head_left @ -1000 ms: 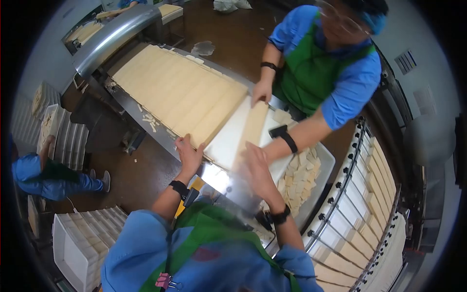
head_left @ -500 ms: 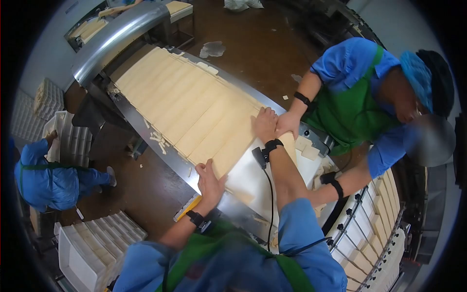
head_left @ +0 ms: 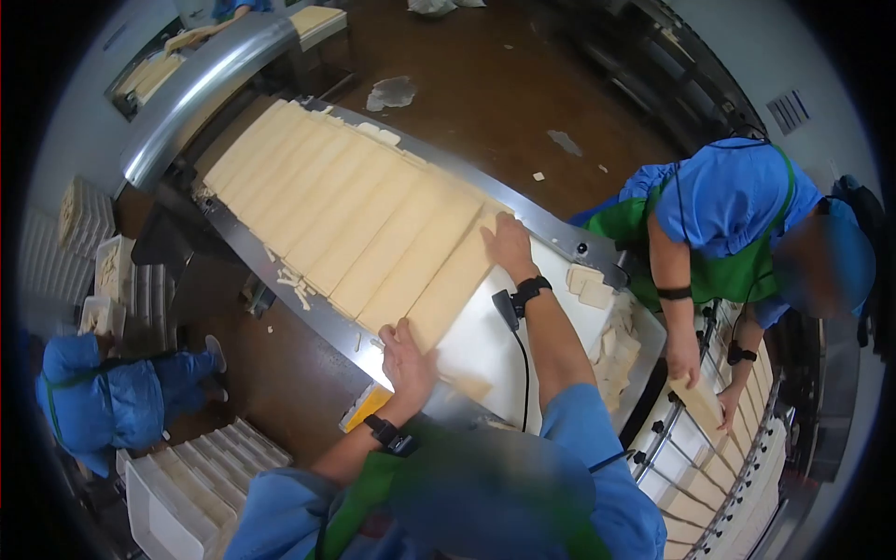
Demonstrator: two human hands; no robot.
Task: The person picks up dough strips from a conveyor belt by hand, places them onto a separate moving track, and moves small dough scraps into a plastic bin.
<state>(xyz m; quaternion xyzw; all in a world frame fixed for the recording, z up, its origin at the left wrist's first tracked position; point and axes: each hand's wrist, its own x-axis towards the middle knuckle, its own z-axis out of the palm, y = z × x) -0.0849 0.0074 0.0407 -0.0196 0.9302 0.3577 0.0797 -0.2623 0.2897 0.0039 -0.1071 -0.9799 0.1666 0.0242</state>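
Observation:
Several long, pale yellow strips (head_left: 345, 201), like sheets of dough or bean curd, lie side by side on a metal-edged conveyor. The frontmost strip (head_left: 457, 285) is between my hands. My left hand (head_left: 408, 364) grips its near end, fingers bent against the edge. At the far end, my right hand (head_left: 509, 245) closes over the corner. White work surface (head_left: 481, 327) shows in front of this strip. Small square pieces (head_left: 588, 285) lie right of my right hand.
A co-worker (head_left: 723, 201) at the right handles a pale strip (head_left: 695, 403) over a slotted rack (head_left: 686, 457). Scraps (head_left: 616, 359) lie in a tray between us. White crates (head_left: 177, 504) stand at lower left, near another person (head_left: 112, 392). A curved metal hood (head_left: 201, 93) spans the far end.
The co-worker's hands have left the spot beside my right hand, moving right to the rack with a strip. My hands stay at the ends of the frontmost strip.

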